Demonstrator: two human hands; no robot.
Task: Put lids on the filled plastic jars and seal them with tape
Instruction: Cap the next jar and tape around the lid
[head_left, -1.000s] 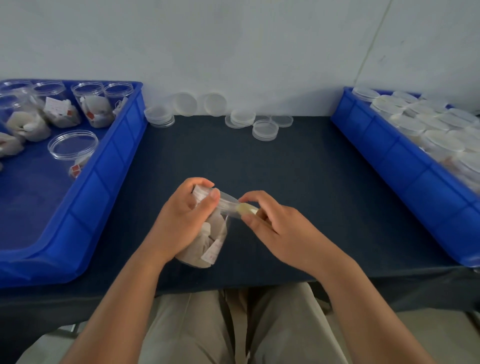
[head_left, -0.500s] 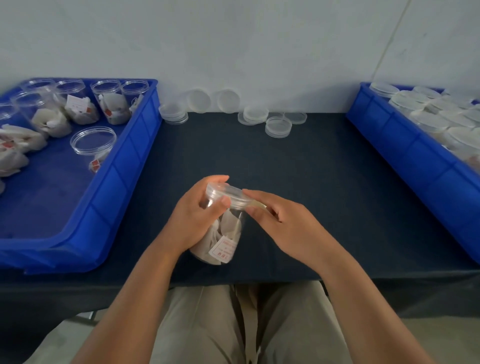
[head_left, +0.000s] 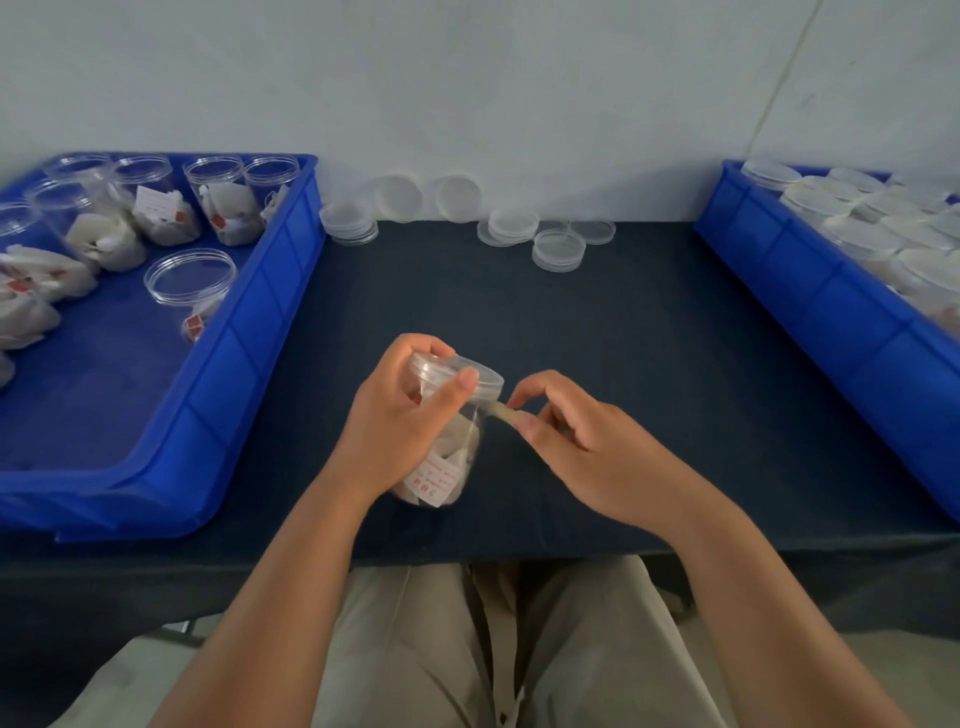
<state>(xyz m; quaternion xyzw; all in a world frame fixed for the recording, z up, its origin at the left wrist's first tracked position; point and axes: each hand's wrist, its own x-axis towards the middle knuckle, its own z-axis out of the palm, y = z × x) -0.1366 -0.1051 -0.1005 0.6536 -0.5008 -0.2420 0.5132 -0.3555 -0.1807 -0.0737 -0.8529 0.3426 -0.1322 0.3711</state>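
A clear plastic jar (head_left: 447, 457) filled with white sachets stands near the front edge of the dark table, a transparent lid (head_left: 470, 375) on top. My left hand (head_left: 400, 421) grips the jar just under the lid, thumb on the lid's rim. My right hand (head_left: 582, 447) pinches a short yellowish strip of tape (head_left: 501, 413) that runs from the jar's neck out to the right.
A blue bin (head_left: 249, 332) at the left holds several open filled jars (head_left: 223, 208). Another blue bin (head_left: 810, 296) at the right holds several lidded jars (head_left: 852, 228). Loose clear lids (head_left: 558, 249) lie in stacks along the wall at the back of the table (head_left: 597, 332).
The jar has been tipped from leaning to nearly upright. My right hand has drawn away from the lid to the right, pulling the tape strip out. The view shifted right.
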